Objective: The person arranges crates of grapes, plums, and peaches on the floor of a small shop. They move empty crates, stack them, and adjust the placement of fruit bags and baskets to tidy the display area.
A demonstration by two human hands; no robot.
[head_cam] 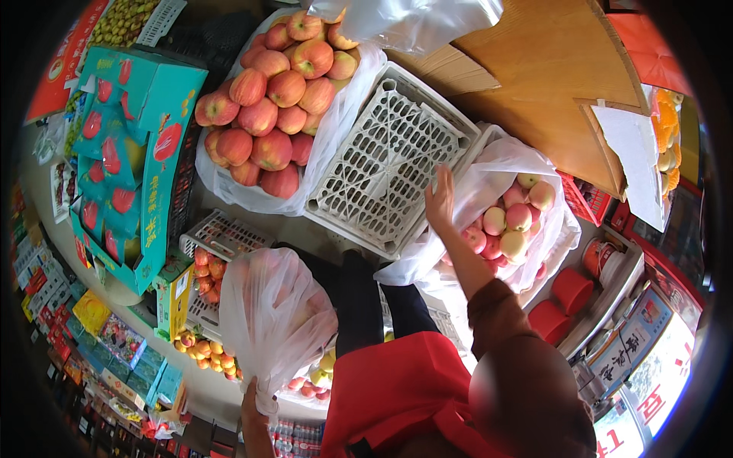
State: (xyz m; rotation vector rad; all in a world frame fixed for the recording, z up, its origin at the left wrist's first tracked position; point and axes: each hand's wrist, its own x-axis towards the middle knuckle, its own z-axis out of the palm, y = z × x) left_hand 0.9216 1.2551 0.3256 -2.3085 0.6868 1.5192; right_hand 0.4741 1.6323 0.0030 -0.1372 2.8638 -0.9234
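Note:
My left hand (255, 401) grips the gathered neck of a translucent plastic bag (275, 320) at the lower left; rounded, reddish fruit shows dimly inside. My right hand (440, 200) has its fingers extended, at the near right edge of a grey plastic crate (395, 154) with a latticed bottom; I cannot tell whether it touches the rim. Left of that crate, large red-yellow apples (275, 149) are heaped in a plastic-lined container. Just right of my right hand, paler pink apples (518, 217) lie in another container lined with white plastic film (492, 166).
A teal fruit carton (163, 189) stands at the left. A smaller grey crate (229, 229) holds bagged red fruit. Cardboard (550, 86) and clear plastic film (406, 23) lie at the top. Red containers (572, 289) stand at the right, beside a counter with a scale.

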